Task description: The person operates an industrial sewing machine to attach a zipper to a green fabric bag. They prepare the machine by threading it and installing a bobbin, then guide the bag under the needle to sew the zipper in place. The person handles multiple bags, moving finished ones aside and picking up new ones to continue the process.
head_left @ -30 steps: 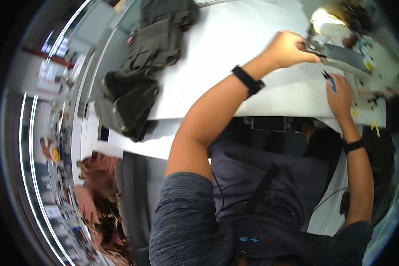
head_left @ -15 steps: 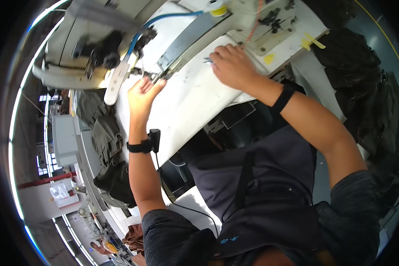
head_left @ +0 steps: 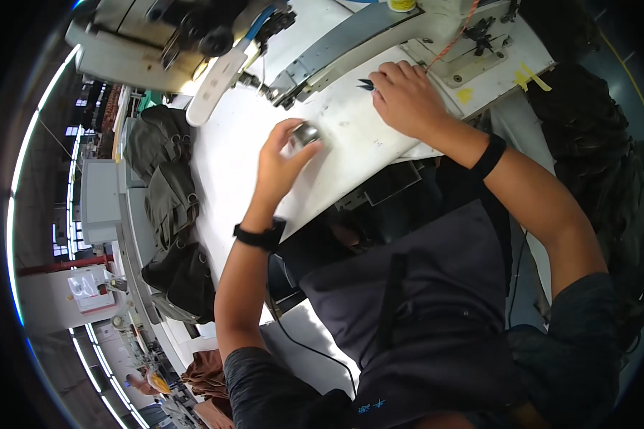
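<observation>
My left hand [head_left: 283, 154] is above the white worktop [head_left: 247, 168], thumb and fingers curled round a small, shiny, round metal piece [head_left: 305, 134]. Its exact kind does not show. Just beyond that hand is the presser foot and needle area [head_left: 283, 93] of a sewing machine [head_left: 350, 53]; the two are apart. Farther right, my right hand [head_left: 411, 100] rests low over the worktop. Dark pointed thread snips [head_left: 366, 84] stick out from its closed fingers, tips toward the left; their rest is hidden in the palm.
A white lever [head_left: 218, 86] hangs from the machine head at the left. Dark green cloth pieces [head_left: 168, 204] are heaped along the worktop's left side. More dark garments [head_left: 587, 143] hang at the right. An orange thread [head_left: 454, 43] runs down to the machine bed.
My left hand has drawn back from the needle area toward me and right, and the round metal piece now shows in it. The view has shifted; my right hand still holds the snips.
</observation>
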### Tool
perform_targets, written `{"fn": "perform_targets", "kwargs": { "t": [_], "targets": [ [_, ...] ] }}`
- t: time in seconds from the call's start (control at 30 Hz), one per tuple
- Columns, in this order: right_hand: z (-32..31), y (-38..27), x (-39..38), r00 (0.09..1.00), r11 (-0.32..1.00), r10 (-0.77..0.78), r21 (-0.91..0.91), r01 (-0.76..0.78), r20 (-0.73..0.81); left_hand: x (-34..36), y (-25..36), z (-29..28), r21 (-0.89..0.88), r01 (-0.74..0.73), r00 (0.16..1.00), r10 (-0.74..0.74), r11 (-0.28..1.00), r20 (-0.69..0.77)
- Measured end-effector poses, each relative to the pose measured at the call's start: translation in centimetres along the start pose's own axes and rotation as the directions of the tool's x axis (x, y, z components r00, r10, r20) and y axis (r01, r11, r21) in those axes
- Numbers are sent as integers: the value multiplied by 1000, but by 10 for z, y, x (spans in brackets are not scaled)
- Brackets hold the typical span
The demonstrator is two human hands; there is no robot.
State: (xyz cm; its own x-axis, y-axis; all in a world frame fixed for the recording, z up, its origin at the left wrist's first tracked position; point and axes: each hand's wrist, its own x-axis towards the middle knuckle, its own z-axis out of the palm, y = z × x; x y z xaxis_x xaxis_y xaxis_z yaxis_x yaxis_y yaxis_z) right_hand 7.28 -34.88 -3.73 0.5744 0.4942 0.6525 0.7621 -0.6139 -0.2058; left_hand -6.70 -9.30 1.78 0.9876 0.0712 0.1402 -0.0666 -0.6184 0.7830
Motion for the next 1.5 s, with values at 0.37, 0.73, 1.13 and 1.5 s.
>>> {"fn": "perform_targets", "kwargs": {
  "t": [0.37, 0.73, 1.13, 1.5],
  "targets": [
    [-4, 4, 0, 996, 999, -35, -36, 32, -77, 11, 59, -5, 180, -24, 911, 95, 983, -401],
    [-14, 2, 1, 997, 998, -8, -60, 3, -74, 22, 68, -4, 364, -126, 859, 285, 923, -425],
    [-2, -1, -8, 997, 996, 73, -51, -75, -40, 27, 50, -11, 351, -63, 940, 174, 934, -294],
    [7, -4, -7, 995, 995, 88, -33, -90, -53, 32, 41, -20, 444, -59, 938, 202, 894, -282]
  ]
}}
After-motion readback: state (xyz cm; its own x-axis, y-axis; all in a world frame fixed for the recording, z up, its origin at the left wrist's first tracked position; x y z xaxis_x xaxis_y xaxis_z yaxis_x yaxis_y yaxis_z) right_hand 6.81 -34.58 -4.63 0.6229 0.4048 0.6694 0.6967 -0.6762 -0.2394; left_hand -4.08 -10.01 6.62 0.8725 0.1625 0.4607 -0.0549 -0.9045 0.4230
